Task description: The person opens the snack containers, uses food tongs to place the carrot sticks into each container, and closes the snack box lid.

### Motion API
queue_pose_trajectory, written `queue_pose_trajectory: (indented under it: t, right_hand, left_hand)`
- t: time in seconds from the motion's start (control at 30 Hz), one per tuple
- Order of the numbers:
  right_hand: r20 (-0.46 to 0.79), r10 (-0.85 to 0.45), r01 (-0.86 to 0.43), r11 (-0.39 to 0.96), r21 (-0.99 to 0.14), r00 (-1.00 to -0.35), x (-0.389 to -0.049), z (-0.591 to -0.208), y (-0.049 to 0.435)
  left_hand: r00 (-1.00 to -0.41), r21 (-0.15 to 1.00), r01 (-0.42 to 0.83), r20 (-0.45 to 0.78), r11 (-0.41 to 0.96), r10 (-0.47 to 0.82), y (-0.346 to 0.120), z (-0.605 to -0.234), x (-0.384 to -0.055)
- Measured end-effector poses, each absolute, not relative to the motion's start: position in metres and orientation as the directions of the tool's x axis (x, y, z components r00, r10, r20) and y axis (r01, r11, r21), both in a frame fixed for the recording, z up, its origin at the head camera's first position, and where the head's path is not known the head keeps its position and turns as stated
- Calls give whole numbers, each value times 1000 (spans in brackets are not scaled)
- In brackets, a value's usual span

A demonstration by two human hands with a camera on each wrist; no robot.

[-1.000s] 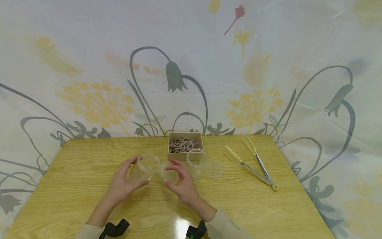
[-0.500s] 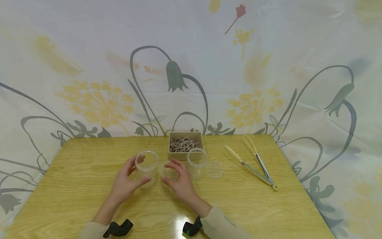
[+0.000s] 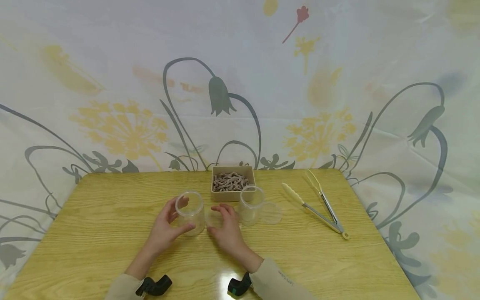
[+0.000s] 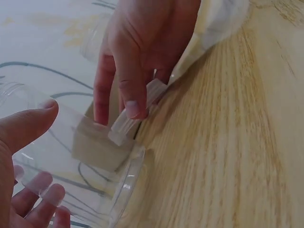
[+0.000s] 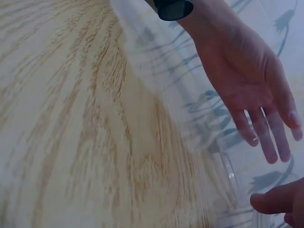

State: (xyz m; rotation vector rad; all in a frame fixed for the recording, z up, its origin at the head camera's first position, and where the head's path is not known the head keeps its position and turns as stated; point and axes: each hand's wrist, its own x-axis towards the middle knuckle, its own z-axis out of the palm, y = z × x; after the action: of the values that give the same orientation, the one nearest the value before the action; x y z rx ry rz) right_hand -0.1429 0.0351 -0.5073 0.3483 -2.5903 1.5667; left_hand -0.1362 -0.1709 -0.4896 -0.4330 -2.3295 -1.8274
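A clear plastic jar [image 3: 192,221] stands upright near the table's middle, its mouth up. My left hand [image 3: 165,225] holds it from the left, thumb in front and fingers behind; the left wrist view shows these fingers [image 4: 40,190] through the clear wall. Just right of the jar, my right hand [image 3: 227,233] pinches a clear round lid [image 4: 124,124] by its edge, low at the table; the hand partly covers it in the head view. A second clear jar [image 3: 250,212] stands upright by the right hand's knuckles, with another clear lid [image 3: 271,213] flat beside it.
Behind the jars sits a beige box [image 3: 232,196] full of greyish-brown curled strips [image 3: 230,181]. Metal tongs [image 3: 326,212] with cream tips lie spread at the right. A printed cloth [image 3: 240,83] hangs along the back edge of the wooden table [image 3: 93,233].
The left hand has turned its jar from tilted to upright and shifted it slightly right. The right hand has closed in on the lid, and the second jar has slid a little right.
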Motion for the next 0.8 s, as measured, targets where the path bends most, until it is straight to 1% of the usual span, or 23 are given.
queue_pose_trajectory:
  t: [0.2,0.53,0.8]
  right_hand:
    - [202,-139,-244,488,-838,-969,-144,-509,38]
    - [209,-136,-248,465,-850,-968,-147,-511,41]
    - [268,-118,-291,465,-836,-956,-147,-507,42]
  left_hand:
    - [-947,928,303,269,216,174,-170,-494,-140]
    - [-953,930,277,235,240,190,-169,-496,-141]
    - [-953,928,280,240,244,183,-168,-495,-141]
